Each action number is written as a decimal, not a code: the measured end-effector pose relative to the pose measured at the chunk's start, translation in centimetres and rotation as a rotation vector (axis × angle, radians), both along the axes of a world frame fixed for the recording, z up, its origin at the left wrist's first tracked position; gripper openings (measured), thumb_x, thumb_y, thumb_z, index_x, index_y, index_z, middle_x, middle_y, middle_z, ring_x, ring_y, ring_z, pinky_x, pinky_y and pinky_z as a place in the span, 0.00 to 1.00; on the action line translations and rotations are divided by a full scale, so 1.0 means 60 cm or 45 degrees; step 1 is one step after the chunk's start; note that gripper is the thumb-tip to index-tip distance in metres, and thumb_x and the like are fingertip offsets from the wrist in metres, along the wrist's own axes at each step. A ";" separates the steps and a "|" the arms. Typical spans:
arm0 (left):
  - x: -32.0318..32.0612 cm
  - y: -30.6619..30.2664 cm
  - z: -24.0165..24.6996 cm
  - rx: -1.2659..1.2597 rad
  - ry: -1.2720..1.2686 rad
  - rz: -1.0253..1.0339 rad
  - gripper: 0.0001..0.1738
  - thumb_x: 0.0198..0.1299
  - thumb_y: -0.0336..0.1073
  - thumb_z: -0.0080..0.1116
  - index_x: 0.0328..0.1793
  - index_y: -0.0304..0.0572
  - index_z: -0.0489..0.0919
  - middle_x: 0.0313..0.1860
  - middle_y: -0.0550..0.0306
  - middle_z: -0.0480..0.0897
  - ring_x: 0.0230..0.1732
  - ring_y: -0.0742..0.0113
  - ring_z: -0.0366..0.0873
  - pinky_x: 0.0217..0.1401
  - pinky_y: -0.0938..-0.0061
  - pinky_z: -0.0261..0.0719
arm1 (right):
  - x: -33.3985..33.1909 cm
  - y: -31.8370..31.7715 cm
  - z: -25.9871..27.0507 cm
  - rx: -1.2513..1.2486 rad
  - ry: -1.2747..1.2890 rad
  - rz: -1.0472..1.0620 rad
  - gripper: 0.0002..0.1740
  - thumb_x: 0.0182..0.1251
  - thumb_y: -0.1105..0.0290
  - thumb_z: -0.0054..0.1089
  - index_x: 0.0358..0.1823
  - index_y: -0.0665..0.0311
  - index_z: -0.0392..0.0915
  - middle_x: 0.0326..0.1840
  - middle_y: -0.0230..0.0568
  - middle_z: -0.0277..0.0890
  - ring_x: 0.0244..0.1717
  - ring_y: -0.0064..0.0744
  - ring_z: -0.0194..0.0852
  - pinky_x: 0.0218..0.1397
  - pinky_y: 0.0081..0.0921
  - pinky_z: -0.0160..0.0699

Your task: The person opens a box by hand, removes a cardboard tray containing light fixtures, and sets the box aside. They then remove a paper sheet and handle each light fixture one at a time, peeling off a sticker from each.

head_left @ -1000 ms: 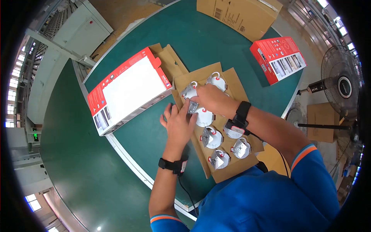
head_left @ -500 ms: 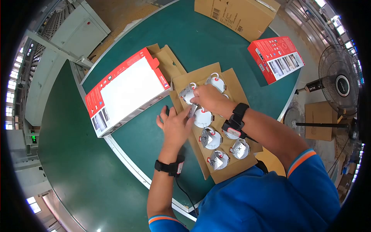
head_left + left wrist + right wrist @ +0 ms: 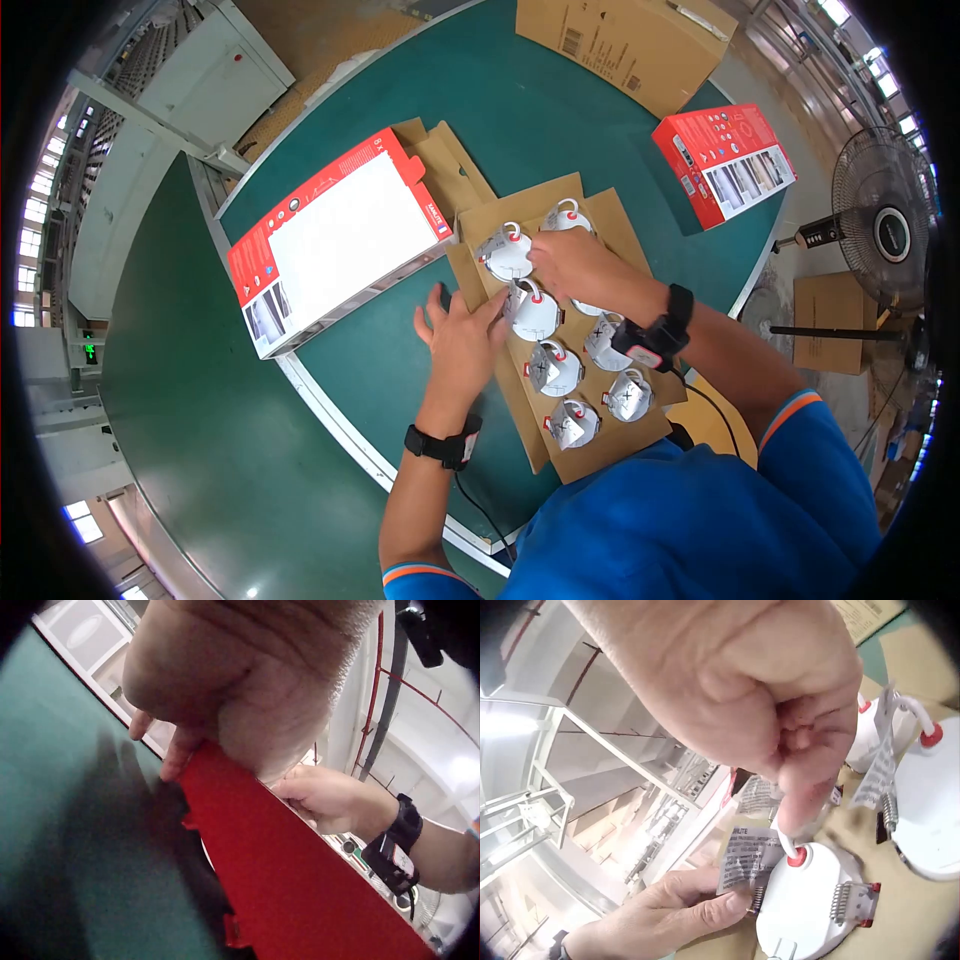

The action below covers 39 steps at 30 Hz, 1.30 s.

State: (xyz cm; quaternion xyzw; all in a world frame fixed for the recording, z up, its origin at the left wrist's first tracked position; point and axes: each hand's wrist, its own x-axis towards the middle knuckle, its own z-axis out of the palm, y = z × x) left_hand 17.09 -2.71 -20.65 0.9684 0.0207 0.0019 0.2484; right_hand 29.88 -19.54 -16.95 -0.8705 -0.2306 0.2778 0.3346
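From my remote seat I saw the right hand over the cardboard tray, its fingers curled tight and pinching the white wire loop of a round white lamp. That lamp sat second from the far end in the tray's left row, face down, with its spring clips showing. The left hand lay flat on the green bench at the tray's left edge. Its fingers were held straight, and their tips touched the grey label hanging off the lamp's side. I could not tell whether the thumb also nipped the label.

Six more lamps of the same kind sat in the tray in two rows. A long red and white box lay just left of the tray, close to the left hand. A smaller red box lay well apart at the right, a brown carton sat at the far edge, and a fan stood off the bench.
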 end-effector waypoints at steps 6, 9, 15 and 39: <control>-0.001 -0.002 0.000 -0.037 0.023 0.017 0.20 0.60 0.42 0.63 0.60 0.58 0.82 0.57 0.46 0.75 0.70 0.36 0.59 0.69 0.36 0.43 | -0.032 -0.032 -0.006 -0.035 -0.370 0.199 0.10 0.68 0.73 0.49 0.30 0.72 0.73 0.24 0.57 0.73 0.27 0.56 0.76 0.30 0.42 0.73; -0.009 -0.003 0.000 -0.040 0.007 0.051 0.20 0.59 0.42 0.64 0.59 0.56 0.82 0.57 0.46 0.75 0.70 0.37 0.59 0.70 0.39 0.44 | -0.041 -0.032 -0.003 -0.047 -0.345 0.151 0.09 0.66 0.74 0.51 0.29 0.72 0.74 0.27 0.59 0.74 0.30 0.59 0.75 0.33 0.45 0.72; -0.056 -0.028 0.026 -0.067 -0.313 0.257 0.18 0.57 0.34 0.63 0.55 0.50 0.82 0.58 0.49 0.75 0.70 0.42 0.61 0.70 0.48 0.48 | -0.066 -0.028 0.017 0.010 -0.323 0.131 0.08 0.65 0.73 0.53 0.31 0.71 0.76 0.28 0.59 0.75 0.32 0.59 0.76 0.35 0.46 0.72; -0.104 -0.064 -0.002 -0.003 -0.171 -0.017 0.23 0.57 0.26 0.59 0.61 0.48 0.80 0.65 0.59 0.75 0.73 0.41 0.59 0.69 0.32 0.48 | -0.102 -0.012 -0.045 -0.145 -0.234 0.124 0.10 0.53 0.73 0.69 0.28 0.68 0.76 0.26 0.49 0.78 0.29 0.47 0.79 0.33 0.38 0.73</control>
